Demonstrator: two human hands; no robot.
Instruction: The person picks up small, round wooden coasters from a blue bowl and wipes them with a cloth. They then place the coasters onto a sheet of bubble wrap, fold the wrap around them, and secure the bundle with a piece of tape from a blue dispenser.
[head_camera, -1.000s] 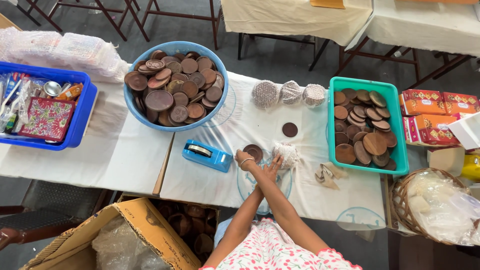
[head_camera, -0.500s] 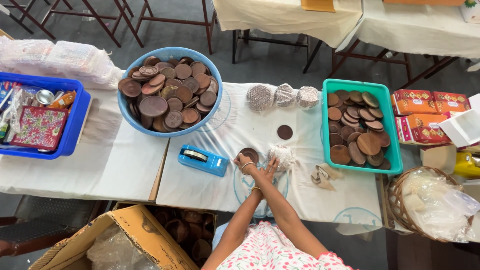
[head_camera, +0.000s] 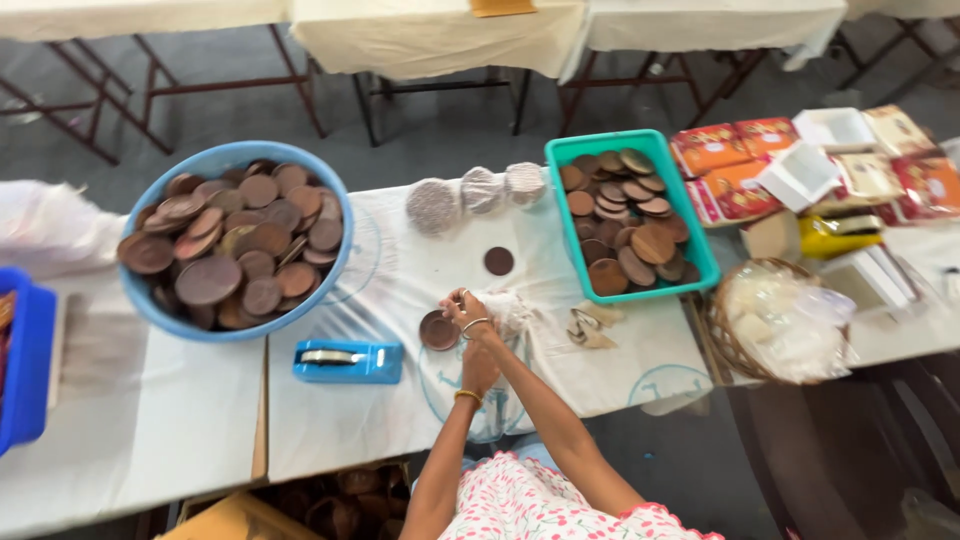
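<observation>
From the head view, red and orange cartons (head_camera: 735, 170) lie flat toward the bench's far right corner. A round blue tub (head_camera: 235, 240) and a teal tray (head_camera: 630, 215), both along the far edge, hold brown clay discs. Mid-bench, the left hand (head_camera: 462, 312) pinches a small clay dish (head_camera: 438, 330); the right hand (head_camera: 482, 352) sits against clear plastic wrap (head_camera: 515, 315), its grip hidden. A blue tape dispenser (head_camera: 347, 360) lies just beside.
</observation>
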